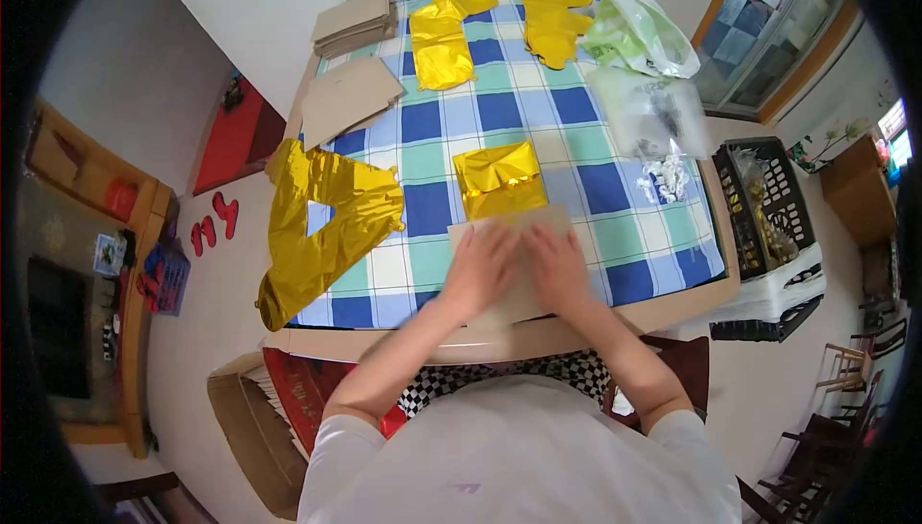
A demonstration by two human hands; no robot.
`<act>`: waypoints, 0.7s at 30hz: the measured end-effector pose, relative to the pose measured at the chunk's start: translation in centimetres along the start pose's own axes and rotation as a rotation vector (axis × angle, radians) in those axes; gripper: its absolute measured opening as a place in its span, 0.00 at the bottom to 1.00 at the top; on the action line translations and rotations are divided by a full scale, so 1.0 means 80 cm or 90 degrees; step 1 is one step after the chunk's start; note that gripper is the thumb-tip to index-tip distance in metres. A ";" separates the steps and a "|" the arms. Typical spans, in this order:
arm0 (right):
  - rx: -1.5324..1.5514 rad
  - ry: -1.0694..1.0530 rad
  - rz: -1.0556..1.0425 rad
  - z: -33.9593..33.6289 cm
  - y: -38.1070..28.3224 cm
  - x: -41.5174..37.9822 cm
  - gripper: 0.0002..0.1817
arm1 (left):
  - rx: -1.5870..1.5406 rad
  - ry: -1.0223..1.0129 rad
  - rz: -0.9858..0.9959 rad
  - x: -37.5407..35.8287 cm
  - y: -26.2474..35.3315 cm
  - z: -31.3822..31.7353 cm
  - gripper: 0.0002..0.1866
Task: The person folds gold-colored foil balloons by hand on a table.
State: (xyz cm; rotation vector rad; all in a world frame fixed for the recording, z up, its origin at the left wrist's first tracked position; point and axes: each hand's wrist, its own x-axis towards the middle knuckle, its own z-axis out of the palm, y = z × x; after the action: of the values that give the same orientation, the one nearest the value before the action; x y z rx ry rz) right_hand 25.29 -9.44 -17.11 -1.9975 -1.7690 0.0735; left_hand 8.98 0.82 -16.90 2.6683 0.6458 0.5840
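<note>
A piece of brown cardboard lies at the near edge of the table in front of me. My left hand rests on its left side, fingers stretched forward over the surface. On the right side of the same piece lies my right hand, with its fingers also extended toward the top edge. Just beyond the fingertips sits a folded, shiny gold foil balloon, flattened into a rough square and meeting the cardboard's far edge. To the left, a large flat gold foil balloon hangs over the table's edge.
A checked cloth covers the table. Stacked cardboard and loose cardboard sheets stand back left. More gold foil balloons lie at the back, beside a green-white plastic bag. A black crate is off the right side.
</note>
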 end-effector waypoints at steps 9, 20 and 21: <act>-0.028 0.042 -0.068 0.003 0.060 0.054 0.18 | 0.040 -0.051 0.027 -0.029 0.013 0.005 0.27; -0.021 0.064 -0.080 0.006 0.061 0.048 0.19 | -0.022 0.028 0.012 0.016 0.007 0.007 0.27; -0.017 0.067 -0.081 0.006 0.061 0.049 0.18 | -0.005 0.012 0.017 0.017 0.011 0.012 0.27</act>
State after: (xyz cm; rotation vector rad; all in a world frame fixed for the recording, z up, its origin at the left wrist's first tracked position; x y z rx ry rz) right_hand 30.27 -5.89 -18.35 -1.8669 -1.8335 -0.0947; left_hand 10.86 0.51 -16.97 2.6704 0.6123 0.6191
